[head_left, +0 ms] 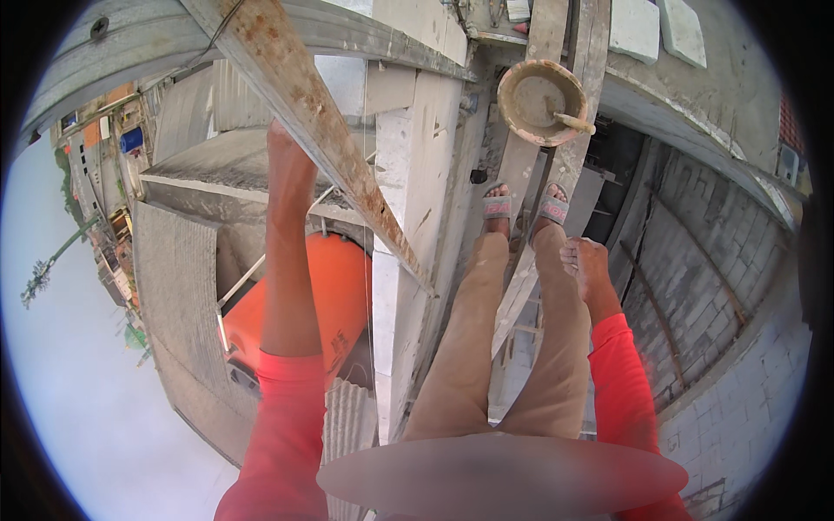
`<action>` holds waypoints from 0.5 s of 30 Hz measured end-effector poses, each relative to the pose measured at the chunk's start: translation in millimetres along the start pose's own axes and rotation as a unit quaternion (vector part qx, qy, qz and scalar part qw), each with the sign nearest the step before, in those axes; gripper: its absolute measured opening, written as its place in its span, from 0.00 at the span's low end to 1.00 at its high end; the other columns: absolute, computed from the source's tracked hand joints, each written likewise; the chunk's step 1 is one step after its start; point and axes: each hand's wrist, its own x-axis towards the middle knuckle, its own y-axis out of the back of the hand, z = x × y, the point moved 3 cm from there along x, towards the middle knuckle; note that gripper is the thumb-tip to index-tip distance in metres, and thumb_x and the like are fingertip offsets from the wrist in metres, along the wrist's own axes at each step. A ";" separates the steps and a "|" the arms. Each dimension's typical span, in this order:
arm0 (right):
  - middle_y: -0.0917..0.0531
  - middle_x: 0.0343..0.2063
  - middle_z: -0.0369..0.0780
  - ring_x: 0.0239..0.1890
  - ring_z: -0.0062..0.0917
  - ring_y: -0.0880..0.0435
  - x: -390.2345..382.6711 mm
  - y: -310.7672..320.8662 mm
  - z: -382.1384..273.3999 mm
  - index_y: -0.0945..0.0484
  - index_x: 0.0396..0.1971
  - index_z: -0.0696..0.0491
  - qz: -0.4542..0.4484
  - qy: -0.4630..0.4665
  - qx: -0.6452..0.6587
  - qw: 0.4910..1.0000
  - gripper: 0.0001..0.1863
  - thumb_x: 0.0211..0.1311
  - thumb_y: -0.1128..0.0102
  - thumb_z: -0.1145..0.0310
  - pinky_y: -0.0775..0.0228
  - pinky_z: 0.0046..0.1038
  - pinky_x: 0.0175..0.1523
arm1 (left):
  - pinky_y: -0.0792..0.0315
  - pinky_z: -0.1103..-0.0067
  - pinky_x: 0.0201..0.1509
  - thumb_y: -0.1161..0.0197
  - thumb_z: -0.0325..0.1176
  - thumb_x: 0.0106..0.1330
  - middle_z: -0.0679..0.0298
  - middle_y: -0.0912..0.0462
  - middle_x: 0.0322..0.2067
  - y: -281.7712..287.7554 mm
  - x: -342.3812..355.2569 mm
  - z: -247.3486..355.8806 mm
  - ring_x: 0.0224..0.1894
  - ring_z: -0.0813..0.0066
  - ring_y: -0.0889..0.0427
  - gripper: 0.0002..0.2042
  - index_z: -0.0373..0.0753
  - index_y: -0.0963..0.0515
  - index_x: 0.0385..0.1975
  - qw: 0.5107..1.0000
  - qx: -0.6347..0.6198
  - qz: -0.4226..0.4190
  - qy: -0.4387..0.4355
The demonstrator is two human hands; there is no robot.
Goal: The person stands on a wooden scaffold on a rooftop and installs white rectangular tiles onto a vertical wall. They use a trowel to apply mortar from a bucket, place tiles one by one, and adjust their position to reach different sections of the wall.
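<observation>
My left hand point(288, 148) reaches up to a rusty, pale metal beam point(313, 130) that crosses diagonally; its fingers are hidden behind it. Beside my right knee, my right hand point(586, 269) has curled fingers, and whatever they may hold is unclear. My legs, in tan trousers point(546, 339), stretch along narrow wooden planks point(519, 308), with sandalled feet toward the top. Just beyond my feet a round, mortar-stained basin point(521, 100) sits on the planks, with a handled tool point(569, 122) lying in it.
Below on the left are an orange tank point(334, 295), concrete ledges and corrugated sheets point(178, 286), with distant rooftops beyond. On the right, a drop reveals a block wall point(712, 243) with rods. White slabs point(634, 30) lie on a concrete surface at top right.
</observation>
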 end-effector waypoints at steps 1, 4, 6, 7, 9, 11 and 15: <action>0.23 0.24 0.30 0.23 0.13 0.30 -7.3 15.0 18.2 0.21 0.32 0.52 0.019 -0.003 -0.022 1.000 0.06 0.70 0.41 0.68 0.43 0.20 0.27 | 0.24 0.61 0.70 0.35 0.48 0.78 0.48 0.30 0.71 -4.0 11.1 -1.4 0.71 0.60 0.25 0.37 0.32 0.40 0.78 1.000 0.010 -0.014 0.002; 0.20 0.26 0.34 0.26 0.17 0.23 -27.3 45.9 57.9 0.20 0.33 0.56 0.034 0.013 -0.060 0.998 0.08 0.70 0.42 0.68 0.34 0.20 0.32 | 0.24 0.69 0.63 0.30 0.51 0.74 0.53 0.27 0.66 -14.3 33.3 -8.5 0.64 0.64 0.22 0.42 0.32 0.41 0.78 0.999 -0.039 -0.009 -0.012; 0.18 0.27 0.36 0.28 0.19 0.20 -34.4 57.9 75.1 0.18 0.35 0.58 0.056 0.044 -0.089 0.994 0.09 0.70 0.42 0.68 0.27 0.20 0.37 | 0.24 0.72 0.61 0.26 0.51 0.71 0.54 0.28 0.65 -17.7 38.8 -15.3 0.63 0.66 0.21 0.46 0.31 0.43 0.79 0.996 -0.084 -0.014 -0.005; 0.18 0.27 0.36 0.28 0.19 0.20 -35.1 61.7 82.2 0.19 0.35 0.59 0.060 0.060 -0.092 0.992 0.08 0.70 0.41 0.69 0.27 0.20 0.37 | 0.23 0.71 0.64 0.26 0.51 0.70 0.52 0.32 0.68 -17.4 41.1 -17.9 0.65 0.65 0.23 0.48 0.31 0.47 0.80 0.995 -0.101 -0.026 0.002; 0.18 0.26 0.36 0.28 0.18 0.21 -32.1 66.5 94.6 0.19 0.33 0.59 0.067 0.083 -0.086 0.991 0.08 0.69 0.39 0.70 0.28 0.22 0.36 | 0.22 0.67 0.68 0.28 0.50 0.73 0.49 0.38 0.73 -15.3 43.1 -24.8 0.68 0.63 0.25 0.47 0.29 0.48 0.80 0.992 -0.116 -0.025 0.032; 0.19 0.24 0.34 0.26 0.17 0.22 -26.2 67.9 105.1 0.20 0.30 0.60 0.065 0.107 -0.054 0.991 0.09 0.68 0.36 0.70 0.29 0.25 0.32 | 0.19 0.64 0.65 0.34 0.44 0.78 0.53 0.27 0.65 -14.0 45.5 -29.1 0.64 0.65 0.21 0.36 0.30 0.40 0.76 0.993 -0.113 -0.023 -0.008; 0.17 0.23 0.34 0.25 0.18 0.22 -18.8 58.6 115.3 0.16 0.32 0.60 0.088 0.132 -0.170 0.973 0.09 0.66 0.35 0.69 0.30 0.28 0.32 | 0.17 0.64 0.62 0.35 0.43 0.79 0.55 0.20 0.59 -11.4 47.5 -40.0 0.60 0.67 0.18 0.30 0.29 0.34 0.71 0.992 0.038 -0.016 -0.123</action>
